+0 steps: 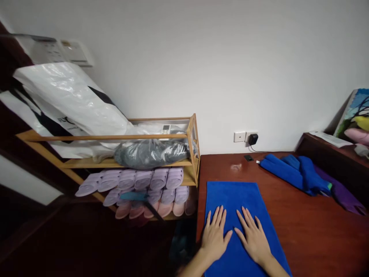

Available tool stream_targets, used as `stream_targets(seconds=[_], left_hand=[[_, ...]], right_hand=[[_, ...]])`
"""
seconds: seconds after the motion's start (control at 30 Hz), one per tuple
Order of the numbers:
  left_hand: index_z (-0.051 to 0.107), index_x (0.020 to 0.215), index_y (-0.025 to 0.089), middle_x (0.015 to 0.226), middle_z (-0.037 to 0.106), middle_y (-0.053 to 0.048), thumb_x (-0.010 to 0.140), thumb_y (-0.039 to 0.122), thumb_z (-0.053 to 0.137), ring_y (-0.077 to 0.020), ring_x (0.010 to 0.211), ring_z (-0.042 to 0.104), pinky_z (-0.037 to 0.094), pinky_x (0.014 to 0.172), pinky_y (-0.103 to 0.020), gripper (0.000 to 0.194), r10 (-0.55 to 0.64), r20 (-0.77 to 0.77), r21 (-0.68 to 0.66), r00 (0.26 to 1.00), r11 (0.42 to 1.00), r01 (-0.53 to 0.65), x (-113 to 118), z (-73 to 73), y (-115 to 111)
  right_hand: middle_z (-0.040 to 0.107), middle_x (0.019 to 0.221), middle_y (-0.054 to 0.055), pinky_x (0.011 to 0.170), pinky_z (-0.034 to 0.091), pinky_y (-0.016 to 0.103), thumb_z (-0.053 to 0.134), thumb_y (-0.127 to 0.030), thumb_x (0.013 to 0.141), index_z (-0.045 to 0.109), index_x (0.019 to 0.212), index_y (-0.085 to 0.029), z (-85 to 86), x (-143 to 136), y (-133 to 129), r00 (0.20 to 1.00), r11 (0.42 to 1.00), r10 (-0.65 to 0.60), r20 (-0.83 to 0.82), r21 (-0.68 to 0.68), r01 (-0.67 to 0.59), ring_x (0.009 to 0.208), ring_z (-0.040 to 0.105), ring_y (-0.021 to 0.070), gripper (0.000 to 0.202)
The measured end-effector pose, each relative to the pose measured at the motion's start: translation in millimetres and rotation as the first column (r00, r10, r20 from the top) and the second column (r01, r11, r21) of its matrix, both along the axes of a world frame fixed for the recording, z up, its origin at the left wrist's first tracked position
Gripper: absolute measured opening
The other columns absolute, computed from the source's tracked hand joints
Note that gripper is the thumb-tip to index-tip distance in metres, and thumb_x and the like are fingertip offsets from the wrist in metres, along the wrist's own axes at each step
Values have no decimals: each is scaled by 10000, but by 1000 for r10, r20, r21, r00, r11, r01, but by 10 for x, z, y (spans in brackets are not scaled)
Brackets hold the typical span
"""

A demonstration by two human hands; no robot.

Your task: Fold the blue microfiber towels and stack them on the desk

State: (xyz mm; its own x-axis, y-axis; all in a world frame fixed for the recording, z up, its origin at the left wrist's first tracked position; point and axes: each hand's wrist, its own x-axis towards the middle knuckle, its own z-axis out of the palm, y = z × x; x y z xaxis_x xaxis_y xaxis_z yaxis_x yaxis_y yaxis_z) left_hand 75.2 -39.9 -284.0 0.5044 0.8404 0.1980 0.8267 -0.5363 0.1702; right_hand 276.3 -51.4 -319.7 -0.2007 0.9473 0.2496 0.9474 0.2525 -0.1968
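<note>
A blue towel (232, 194) lies spread flat on the reddish-brown wooden table (296, 225), along its left edge. My left hand (215, 236) rests palm down on the towel's left part, fingers stretched out and slightly apart. To its right, my right hand (253, 238) also lies flat on the cloth with its fingers spread. Neither hand grips anything. The towel's near end runs out of the bottom of the view.
Folded blue cloths (296, 173) and a purple cloth (348, 194) lie at the table's right. A black plug (253, 139) sits in the wall socket. Left of the table stands a wooden rack (190, 134) with several slippers (159, 179) and a white bag (72, 92).
</note>
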Motion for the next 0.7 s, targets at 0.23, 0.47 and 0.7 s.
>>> stream_targets(seconds=[0.23,0.47,0.7], left_hand=[[46,1488,201,1535,180,-55,963,431,315,-239,1395,218,290,1106,-450,633,-12,-7,41,1000,999,13,-135,42,-470],[37,1486,245,1532,188,-32,950,492,318,-252,1383,252,300,1092,-479,653,-70,-44,32,997,997,72,-190,0,-728],[134,1483,239,1527,210,-57,948,456,334,-265,1392,221,273,1098,-534,611,20,-57,-29,998,999,-21,-104,88,-475]], right_hand=[[272,1502,56,1068,329,441,410,-481,917,256,1459,-252,38,48,-461,999,991,39,9,126,-39,1371,256,261,609],[238,1511,27,1064,329,470,358,-508,925,134,1475,-302,21,115,-641,996,997,83,30,1,-83,1376,242,255,628],[341,1463,105,1071,308,454,319,-520,932,440,1372,-174,134,76,-329,996,993,-89,11,73,88,1366,270,263,573]])
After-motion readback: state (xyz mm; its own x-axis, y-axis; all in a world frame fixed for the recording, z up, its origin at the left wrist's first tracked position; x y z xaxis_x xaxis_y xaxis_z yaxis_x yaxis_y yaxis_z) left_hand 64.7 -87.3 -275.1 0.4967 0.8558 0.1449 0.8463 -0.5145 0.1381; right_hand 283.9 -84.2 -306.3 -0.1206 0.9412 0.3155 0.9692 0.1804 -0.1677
